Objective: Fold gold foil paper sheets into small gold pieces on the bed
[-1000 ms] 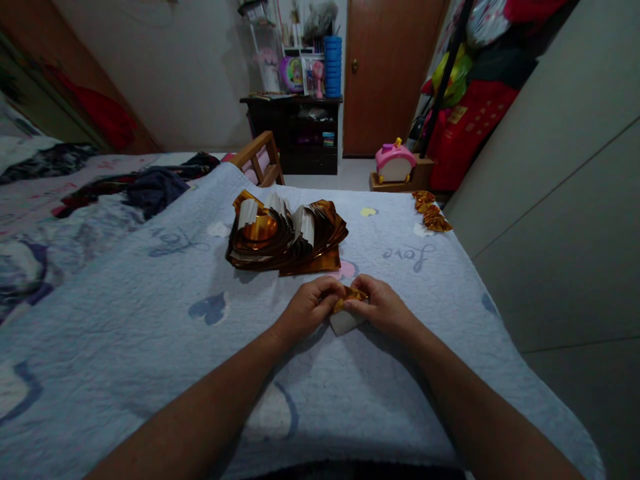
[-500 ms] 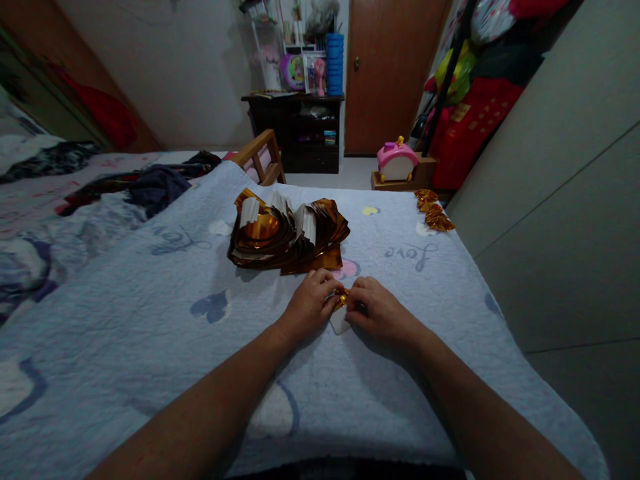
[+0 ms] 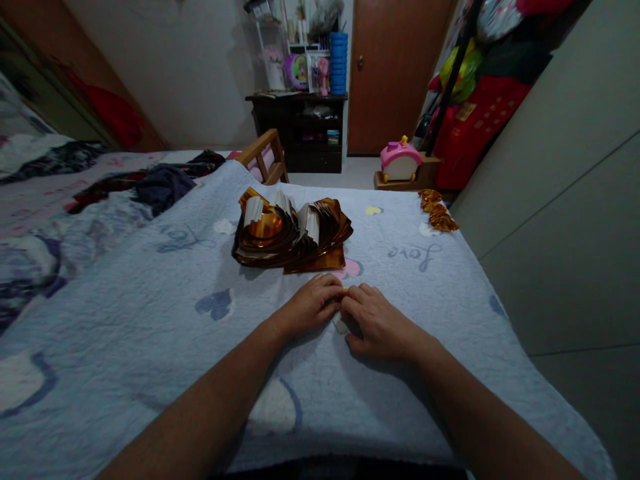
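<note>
My left hand (image 3: 315, 301) and my right hand (image 3: 376, 319) meet low over the bedspread, fingertips touching. Between them is a small piece of gold foil paper, mostly covered by the fingers. A pale white corner (image 3: 340, 325) of that piece sticks out below, on the near side. My left fingers are closed on its left part. The right fingers press on it from above, the right thumb held lower. Beyond the hands lies a curled stack of gold foil sheets (image 3: 325, 230) with white backs. Several crumpled or folded gold foil pieces (image 3: 439, 215) rest at the far right.
A blue patterned bedspread (image 3: 165, 347) lies under everything. Rumpled dark clothes (image 3: 165, 187) are at the left. A wooden chair back (image 3: 267, 157) stands past the far edge. A pale cabinet (image 3: 565, 220) rises along the right side. A pink toy case (image 3: 400, 162) sits beyond the bed.
My right hand has shifted left, its fingers now reaching over the foil to my left fingertips and hiding most of the gold. The view has moved slightly.
</note>
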Motion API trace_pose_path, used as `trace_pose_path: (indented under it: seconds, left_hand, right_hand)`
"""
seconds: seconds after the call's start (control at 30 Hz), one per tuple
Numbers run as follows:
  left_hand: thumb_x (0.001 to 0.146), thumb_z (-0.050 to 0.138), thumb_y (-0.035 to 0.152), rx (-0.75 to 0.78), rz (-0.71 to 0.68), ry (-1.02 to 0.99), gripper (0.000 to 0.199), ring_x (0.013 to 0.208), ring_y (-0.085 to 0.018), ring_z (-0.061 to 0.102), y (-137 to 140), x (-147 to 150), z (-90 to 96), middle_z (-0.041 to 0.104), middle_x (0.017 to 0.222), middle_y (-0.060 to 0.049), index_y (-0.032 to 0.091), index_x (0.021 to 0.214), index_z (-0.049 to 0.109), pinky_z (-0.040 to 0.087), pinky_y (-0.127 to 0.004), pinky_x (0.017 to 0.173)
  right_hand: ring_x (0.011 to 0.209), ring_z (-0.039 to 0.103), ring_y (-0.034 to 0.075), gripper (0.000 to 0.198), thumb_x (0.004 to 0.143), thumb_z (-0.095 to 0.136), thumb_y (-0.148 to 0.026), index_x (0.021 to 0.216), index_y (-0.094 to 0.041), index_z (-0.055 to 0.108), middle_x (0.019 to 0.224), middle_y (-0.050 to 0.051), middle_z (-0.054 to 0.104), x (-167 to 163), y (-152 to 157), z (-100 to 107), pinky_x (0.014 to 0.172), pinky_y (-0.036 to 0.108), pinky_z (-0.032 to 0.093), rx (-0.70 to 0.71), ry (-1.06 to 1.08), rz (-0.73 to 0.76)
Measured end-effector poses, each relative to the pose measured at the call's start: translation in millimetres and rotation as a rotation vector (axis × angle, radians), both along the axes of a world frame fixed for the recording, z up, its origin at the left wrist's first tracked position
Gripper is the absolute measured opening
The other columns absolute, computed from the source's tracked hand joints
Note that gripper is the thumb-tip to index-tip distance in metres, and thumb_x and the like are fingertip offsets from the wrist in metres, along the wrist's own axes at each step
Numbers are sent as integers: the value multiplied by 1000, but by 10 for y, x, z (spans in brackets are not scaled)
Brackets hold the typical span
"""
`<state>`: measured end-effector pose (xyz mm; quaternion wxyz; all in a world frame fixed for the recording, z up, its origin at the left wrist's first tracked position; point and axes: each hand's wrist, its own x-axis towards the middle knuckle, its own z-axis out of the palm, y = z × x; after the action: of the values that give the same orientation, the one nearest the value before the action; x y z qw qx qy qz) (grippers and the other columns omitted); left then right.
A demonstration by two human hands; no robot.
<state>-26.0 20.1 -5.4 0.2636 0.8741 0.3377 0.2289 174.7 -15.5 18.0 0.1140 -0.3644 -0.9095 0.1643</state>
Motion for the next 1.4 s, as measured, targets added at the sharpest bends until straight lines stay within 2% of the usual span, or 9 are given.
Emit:
trace_pose_path:
  seconds: [0.17,0.4,0.6,0.87,1.07,1.4]
  left_hand:
    - [93,57,18,-40,-13,6,22,104,-22,56,7,-23,11,64,108,-8,20,111,69,47,-37,97]
    - [94,58,20,-29,-11,20,17,102,-23,56,8,-27,13,63,105,-9,17,106,69,47,-37,95]
    - [93,59,21,-27,-6,17,15,102,-22,56,6,-16,-4,63,105,-8,18,104,69,47,-38,95]
    - [94,58,20,-28,-14,6,13,102,-21,56,-2,-10,19,62,103,-7,19,101,69,47,-35,93]
    - [94,58,20,-50,-38,7,13,104,-22,55,-5,-28,45,61,104,-7,18,102,68,46,-35,95]
    - [92,59,17,-61,-55,3,17,106,-22,55,0,-32,54,60,105,-7,19,105,69,45,-35,97]
  right_hand:
    - [100,50,25,29,79,51,-7,105,-16,61,111,12,62,16,-22,-20,88,41,41,57,-37,4]
    - [95,49,26,37,79,50,-6,114,-14,60,105,12,61,91,0,-43,84,39,40,89,-81,-51]
    - [93,49,25,31,84,51,-9,113,-16,61,101,11,61,65,23,-44,82,37,39,114,-40,-47]
    - [94,50,23,27,84,54,-8,107,-16,65,101,10,63,62,85,-116,84,36,41,121,-12,-47]
    - [91,52,22,22,89,54,-8,104,-17,66,99,9,67,44,110,-84,82,35,39,121,13,-32]
    - [95,50,26,24,93,53,-9,112,-17,64,103,11,64,77,127,-134,80,38,36,189,-108,-152]
